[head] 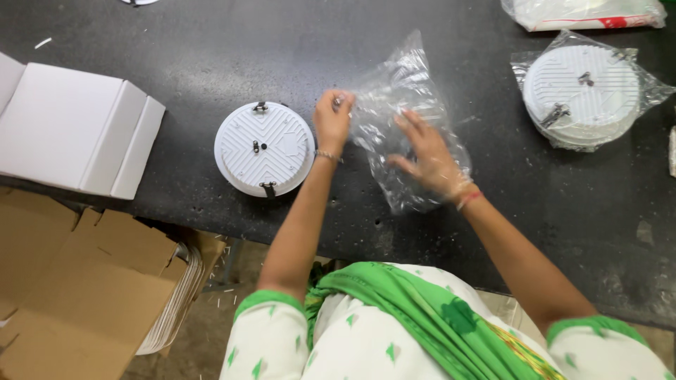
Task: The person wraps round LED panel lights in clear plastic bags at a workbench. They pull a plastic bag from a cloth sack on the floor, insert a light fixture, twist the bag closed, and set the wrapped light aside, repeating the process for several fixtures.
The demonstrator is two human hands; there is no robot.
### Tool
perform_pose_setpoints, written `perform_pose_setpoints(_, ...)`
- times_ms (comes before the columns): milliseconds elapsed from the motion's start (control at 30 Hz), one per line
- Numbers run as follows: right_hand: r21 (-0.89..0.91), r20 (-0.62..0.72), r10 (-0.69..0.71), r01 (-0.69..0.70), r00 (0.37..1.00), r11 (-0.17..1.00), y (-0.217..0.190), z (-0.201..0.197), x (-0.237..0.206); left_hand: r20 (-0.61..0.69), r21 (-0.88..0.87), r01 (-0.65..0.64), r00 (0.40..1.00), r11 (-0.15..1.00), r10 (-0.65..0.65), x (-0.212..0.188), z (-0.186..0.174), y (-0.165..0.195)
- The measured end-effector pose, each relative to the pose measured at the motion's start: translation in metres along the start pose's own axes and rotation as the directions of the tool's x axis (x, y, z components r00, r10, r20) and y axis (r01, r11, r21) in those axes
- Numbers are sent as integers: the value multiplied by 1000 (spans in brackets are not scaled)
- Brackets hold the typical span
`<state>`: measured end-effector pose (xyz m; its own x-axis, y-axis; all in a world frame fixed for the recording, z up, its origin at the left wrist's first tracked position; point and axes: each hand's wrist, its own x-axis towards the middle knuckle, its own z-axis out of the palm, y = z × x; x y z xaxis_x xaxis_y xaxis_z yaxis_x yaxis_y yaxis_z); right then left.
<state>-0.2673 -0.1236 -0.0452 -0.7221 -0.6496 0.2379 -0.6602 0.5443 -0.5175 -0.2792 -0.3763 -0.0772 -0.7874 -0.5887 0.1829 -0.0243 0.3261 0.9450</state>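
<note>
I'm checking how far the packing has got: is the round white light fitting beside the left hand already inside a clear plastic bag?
No: the round white fitting lies bare on the black table, while both hands handle the empty clear bag.

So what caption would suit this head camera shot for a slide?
Left hand and right hand open a clear plastic bag beside a round white light fitting on a black table.

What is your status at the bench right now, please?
Left hand pinching clear plastic bag edge. Right hand flat on bag. Bare white round fixture beside left hand.
</note>
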Motion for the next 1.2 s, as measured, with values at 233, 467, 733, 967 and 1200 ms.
perform_pose_setpoints(233,-255,100,287,-254,953,933,34,2,-16,-170,422,-167,951,891,259,70,-31,-9)
perform_pose_setpoints(467,-289,77,198,-168,977,943,34,11,-21,369,543,-559,829,626,421,-16,33,17)
perform_pose_setpoints(733,-453,410,426,-225,807,862,-30,-84,-38,554,653,-530,821,541,135,-42,27,4)
perform_pose_setpoints(967,171,174,-208,179,962,969,-148,-40,10,543,673,-524,829,523,132,-51,34,8)
perform_pose_setpoints(1200,-77,126,-556,567,821,820,-212,59,61,336,697,-483,873,530,353,-107,54,38)
